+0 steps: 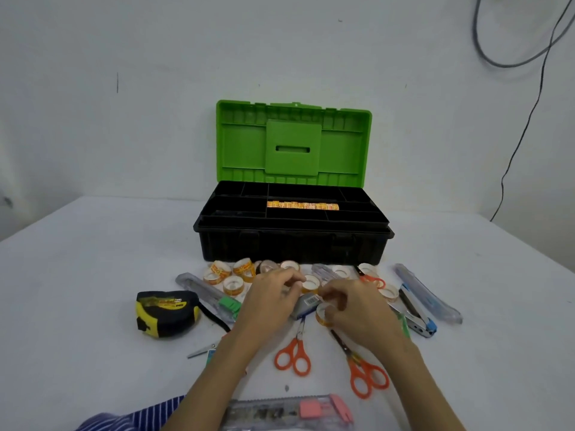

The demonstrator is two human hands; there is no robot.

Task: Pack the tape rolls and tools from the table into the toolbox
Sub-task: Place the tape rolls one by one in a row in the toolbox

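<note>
Gripping a small clear tape roll [323, 314] just before the open green-lidded black toolbox [292, 241], the right hand [357, 309] should lift straight up; left hand's [270, 293] grip unclear.

Lighting's pretty even and bright here, soft and diffuse, with a cool bluish cast over the white table [93, 275] and wall [124, 57]. Shadows are weak: a faint soft one under the tape measure [166, 312] and a darker strip along the toolbox [292, 241] base. No harsh glare, though the black tray compartments swallow detail (basically a dark blob). The wide-angle lens bends the table edges, which flare outward toward the corners. Overall it's a bit soft and compressed; the hands look slightly smeared, and the clear cutter [289, 412] at the bottom edge is plainly blurry.
</note>
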